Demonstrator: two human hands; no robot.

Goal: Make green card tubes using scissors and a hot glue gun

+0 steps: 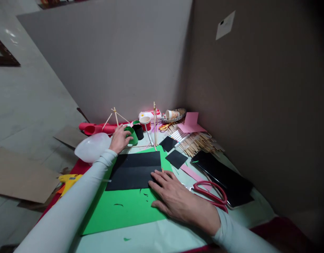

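My left hand [120,139] reaches to the far side of the table, its fingers curled against the left side of a small green paper cylinder [134,137]. A matching black cylinder [138,132] stands just right of it. My right hand [172,196] lies flat with fingers spread, its fingertips on the lower right corner of a black paper sheet [135,170]. That sheet rests on a larger green sheet [120,218], which carries a few small black scraps. Close to my right wrist lie red-handled scissors [222,193], their blades partly hidden by my hand.
Behind are stick frames [154,123], a red-and-white cup [145,123] and red rolls [97,129]. A white balloon-like object [92,147] and yellow glue gun [69,179] lie left. Black squares [176,159], wooden sticks [201,142] and a black phone-like slab [220,175] lie right.
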